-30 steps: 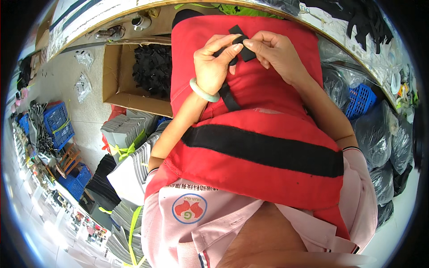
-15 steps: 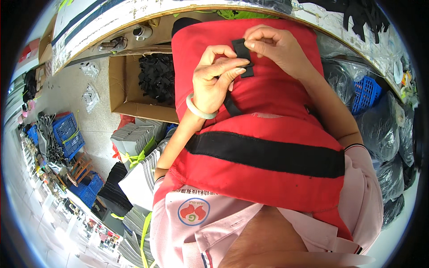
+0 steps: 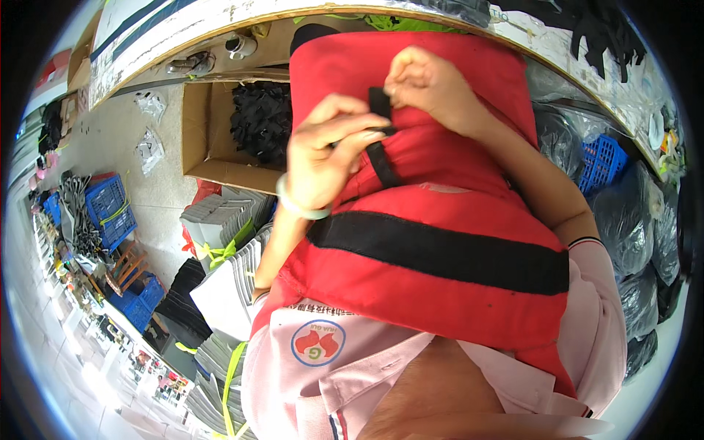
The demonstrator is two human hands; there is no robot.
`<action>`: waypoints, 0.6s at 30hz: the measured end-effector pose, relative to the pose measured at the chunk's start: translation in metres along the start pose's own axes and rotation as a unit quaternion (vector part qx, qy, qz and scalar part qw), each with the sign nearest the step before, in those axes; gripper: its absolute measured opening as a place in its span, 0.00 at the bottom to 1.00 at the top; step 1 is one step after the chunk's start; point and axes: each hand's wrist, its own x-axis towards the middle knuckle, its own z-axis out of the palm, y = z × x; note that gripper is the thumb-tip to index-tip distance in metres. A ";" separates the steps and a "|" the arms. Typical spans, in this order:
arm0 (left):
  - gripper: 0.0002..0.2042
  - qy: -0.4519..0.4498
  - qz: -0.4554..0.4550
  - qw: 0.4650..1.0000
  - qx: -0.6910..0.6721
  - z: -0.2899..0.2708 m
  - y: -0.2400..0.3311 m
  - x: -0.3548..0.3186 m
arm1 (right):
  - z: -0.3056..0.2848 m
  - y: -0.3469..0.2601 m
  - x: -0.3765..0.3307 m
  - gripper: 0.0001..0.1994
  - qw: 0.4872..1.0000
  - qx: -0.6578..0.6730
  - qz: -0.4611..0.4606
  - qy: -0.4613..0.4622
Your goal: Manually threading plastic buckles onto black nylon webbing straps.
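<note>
A short black fabric strip stands above the red apron over my lap. My left hand, with a pale bangle at its wrist, pinches the strip's lower end between thumb and fingers. At its upper right edge is my right hand, fingers curled and closed; motion blur hides whether they grip the strip or something small. Below the strip, a black strap lies on the red apron.
Left of my lap, an open cardboard box holds a heap of black pieces. Grey stacked sheets with yellow-green ties stand nearer. A worktable edge curves across the far side. Bagged goods and a blue basket are right.
Both hands have moved left with the black strip, the left hand also slightly lower. The right fingers are more curled beside the strip's upper edge.
</note>
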 end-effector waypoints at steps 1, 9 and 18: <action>0.07 0.008 -0.015 0.998 0.054 -0.018 0.007 -0.007 | 0.007 0.001 0.000 0.12 0.998 0.017 0.018 -0.053; 0.17 0.281 -0.136 0.950 -0.019 -0.059 0.000 -0.030 | 0.015 -0.005 0.004 0.13 0.983 -0.127 0.076 -0.113; 0.25 0.073 -0.030 0.957 -0.280 0.013 -0.044 0.020 | 0.030 -0.016 0.012 0.10 0.972 -0.173 0.107 -0.119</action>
